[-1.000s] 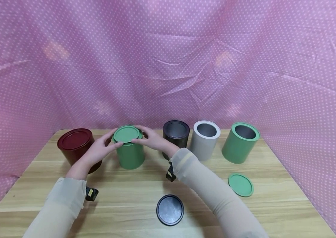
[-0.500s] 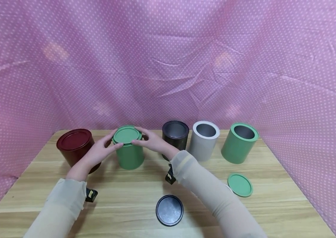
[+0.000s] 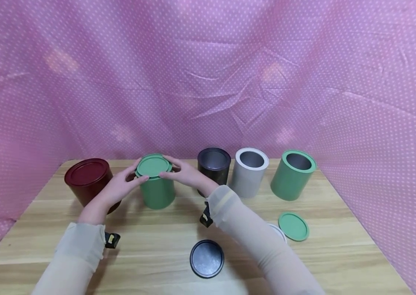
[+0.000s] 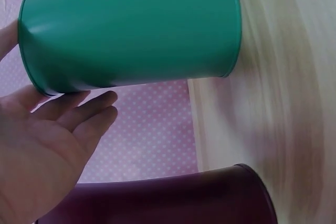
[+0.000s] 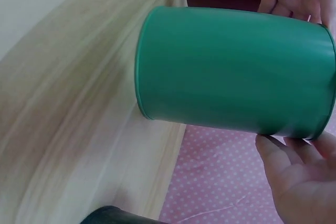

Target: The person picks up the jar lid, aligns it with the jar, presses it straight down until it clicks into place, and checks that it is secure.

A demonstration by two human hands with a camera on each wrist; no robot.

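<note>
A green lid (image 3: 153,166) lies on top of a green can (image 3: 157,194), which stands upright on the table. My left hand (image 3: 121,186) holds the lid's left edge, thumb at the front and fingers round the side. On the opposite edge, my right hand (image 3: 185,174) grips with its thumb in front and fingers towards the back. Both wrist views show the can's smooth side, with the left hand (image 4: 47,145) and right hand (image 5: 304,182) at its top end; the lid's top is hidden there. Just left of the left hand stands a dark red lidded can (image 3: 89,180).
Right of the hands stand an open black can (image 3: 213,168), an open white can (image 3: 250,176) and another open green can (image 3: 292,178). A black lid (image 3: 206,259), a second green lid (image 3: 294,226) and a partly hidden white lid (image 3: 280,232) lie nearer on the wooden table (image 3: 148,254).
The head view has shifted slightly, and part of the white lid now shows beside the right forearm. The dark gap under the green lid's front edge has narrowed. Both hands keep their places.
</note>
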